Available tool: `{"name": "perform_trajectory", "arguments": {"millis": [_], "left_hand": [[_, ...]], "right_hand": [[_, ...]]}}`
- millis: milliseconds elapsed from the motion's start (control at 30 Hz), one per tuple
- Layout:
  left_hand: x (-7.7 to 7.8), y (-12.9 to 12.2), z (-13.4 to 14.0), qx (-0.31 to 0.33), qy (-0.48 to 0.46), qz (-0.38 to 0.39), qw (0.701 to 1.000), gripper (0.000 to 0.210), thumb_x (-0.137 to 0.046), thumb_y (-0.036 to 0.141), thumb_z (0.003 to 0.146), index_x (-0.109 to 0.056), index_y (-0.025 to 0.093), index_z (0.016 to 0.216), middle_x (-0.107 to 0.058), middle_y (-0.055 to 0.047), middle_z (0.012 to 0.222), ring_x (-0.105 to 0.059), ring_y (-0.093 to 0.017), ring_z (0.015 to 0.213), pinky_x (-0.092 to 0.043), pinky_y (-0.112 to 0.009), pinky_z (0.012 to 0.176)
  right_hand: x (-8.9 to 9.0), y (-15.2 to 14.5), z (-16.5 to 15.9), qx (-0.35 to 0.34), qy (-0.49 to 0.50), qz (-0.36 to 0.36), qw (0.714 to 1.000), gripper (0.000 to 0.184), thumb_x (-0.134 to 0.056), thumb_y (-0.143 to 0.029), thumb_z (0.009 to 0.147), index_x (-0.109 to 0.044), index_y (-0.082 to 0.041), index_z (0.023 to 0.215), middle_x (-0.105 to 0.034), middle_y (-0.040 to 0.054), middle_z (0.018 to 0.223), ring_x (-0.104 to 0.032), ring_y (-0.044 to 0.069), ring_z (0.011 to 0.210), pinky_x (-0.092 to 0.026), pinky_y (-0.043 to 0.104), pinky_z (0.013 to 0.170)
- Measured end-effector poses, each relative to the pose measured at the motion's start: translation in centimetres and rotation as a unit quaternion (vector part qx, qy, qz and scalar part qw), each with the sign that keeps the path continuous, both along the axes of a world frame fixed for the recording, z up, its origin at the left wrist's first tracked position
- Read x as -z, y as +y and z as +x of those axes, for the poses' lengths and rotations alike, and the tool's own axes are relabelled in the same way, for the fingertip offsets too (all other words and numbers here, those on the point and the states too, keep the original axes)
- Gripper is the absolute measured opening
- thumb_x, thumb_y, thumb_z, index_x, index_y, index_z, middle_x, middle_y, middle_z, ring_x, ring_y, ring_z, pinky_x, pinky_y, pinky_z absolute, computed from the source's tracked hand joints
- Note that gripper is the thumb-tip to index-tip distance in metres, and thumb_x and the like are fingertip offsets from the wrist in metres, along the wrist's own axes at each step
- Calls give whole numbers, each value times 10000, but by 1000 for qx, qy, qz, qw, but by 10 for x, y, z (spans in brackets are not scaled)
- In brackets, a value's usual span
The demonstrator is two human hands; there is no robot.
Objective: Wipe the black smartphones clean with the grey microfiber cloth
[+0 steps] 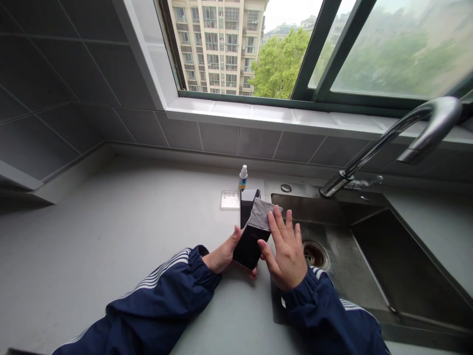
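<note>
Weight would probably be modest in the slim black rectangular phone [252, 247], a stiff, smooth slab likely to slip in dry fingers and to crack if dropped; its long sides seemed the safest hold, leaving the broad face free. The left hand [223, 252] was closed around it, thumb along the left side, fingertips showing beyond the lower right. The right hand [287, 251] was opened out, fingers extended against a thin, soft grey cloth [260, 214] with zigzag edges, which covered the phone's upper end; whether the thumb touched the face could not be told. The phone was tilted above the light-grey bench [177, 207], near the edge bordering the stainless-steel sink [343, 246]. Its face looked plain, dark and faintly reflective. Toward the bench's back edge stood a small white bottle [243, 178], beside a clear plastic case [229, 200].
</note>
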State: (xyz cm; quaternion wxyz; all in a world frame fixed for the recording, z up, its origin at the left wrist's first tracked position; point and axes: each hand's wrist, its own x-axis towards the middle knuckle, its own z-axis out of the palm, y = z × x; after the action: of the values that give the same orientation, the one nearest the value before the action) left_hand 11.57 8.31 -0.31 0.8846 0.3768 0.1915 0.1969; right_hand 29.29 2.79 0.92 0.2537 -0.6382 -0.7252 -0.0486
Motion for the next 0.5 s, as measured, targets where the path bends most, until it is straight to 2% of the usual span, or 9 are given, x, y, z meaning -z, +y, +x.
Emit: {"name": "perform_trajectory", "arguments": {"millis": [133, 267, 367, 500], "left_hand": [[3, 1, 1, 3, 14, 53, 999, 872, -278, 797, 811, -430, 176, 1404, -702, -126, 844, -689, -227, 617, -563, -358, 594], [6, 0, 0, 5, 17, 67, 998, 854, -222, 783, 835, -373, 213, 1453, -690, -115, 868, -687, -219, 629, -570, -371, 605], [6, -1, 0, 4, 28, 78, 997, 845, -250, 774, 834, -333, 237, 1481, -688, -113, 883, -685, -213, 633, -572, -368, 609], [5, -1, 0, -9, 15, 56, 998, 796, -237, 735, 868, -294, 260, 1504, -688, -110, 889, -682, -221, 653, -573, -391, 619]], "right_hand": [[-4, -1, -2, 14, 0, 37, 999, 723, -423, -413, 978, -79, -164, 1562, -71, 145, 1619, -2, 408, 1478, -154, 687, 1119], [-10, -3, -1, -49, 8, 62, 997, 742, -450, -374, 969, -63, -151, 1562, -62, 151, 1619, -37, 399, 1480, -147, 638, 1152], [-9, -2, 2, -99, -10, 48, 994, 746, -443, -393, 972, -52, -158, 1563, -85, 138, 1619, -52, 384, 1484, -156, 619, 1161], [-3, 0, 2, -112, -36, 8, 993, 740, -400, -438, 986, -47, -135, 1561, -132, 143, 1611, -53, 369, 1488, -184, 620, 1152]]}}
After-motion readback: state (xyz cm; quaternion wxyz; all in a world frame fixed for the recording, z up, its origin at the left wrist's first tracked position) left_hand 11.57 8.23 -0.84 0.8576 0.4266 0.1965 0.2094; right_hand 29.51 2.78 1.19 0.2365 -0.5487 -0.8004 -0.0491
